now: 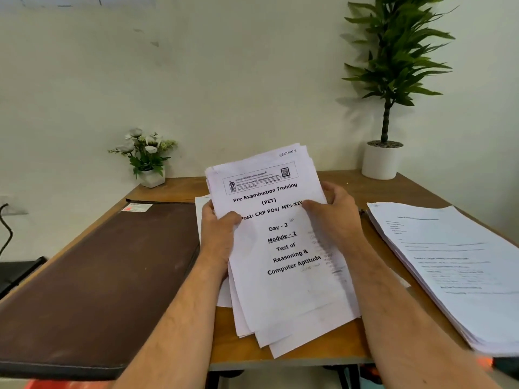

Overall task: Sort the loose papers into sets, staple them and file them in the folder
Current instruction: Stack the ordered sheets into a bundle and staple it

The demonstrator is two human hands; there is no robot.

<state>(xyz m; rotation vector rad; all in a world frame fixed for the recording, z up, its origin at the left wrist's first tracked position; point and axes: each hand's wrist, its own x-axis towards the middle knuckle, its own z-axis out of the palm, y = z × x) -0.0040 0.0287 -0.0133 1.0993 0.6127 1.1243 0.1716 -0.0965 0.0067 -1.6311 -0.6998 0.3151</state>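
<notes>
A loose, uneven sheaf of printed papers (280, 276) is lifted above the middle of the wooden table (421, 189); its top sheet reads "Pre Examination Training". My left hand (217, 234) grips the sheaf's left edge with the thumb on top. My right hand (332, 217) grips the right edge, thumb across the front page. A closed dark brown folder (98, 276) lies flat on the left of the table. A second thick pile of papers (455, 270) lies on the right. Another sheet (200, 209) lies under the held sheaf. No stapler is in view.
A small white pot of white flowers (146, 155) stands at the back left. A tall green plant in a white pot (384, 153) stands at the back right, against the pale wall. A black cable (7, 226) hangs at the far left.
</notes>
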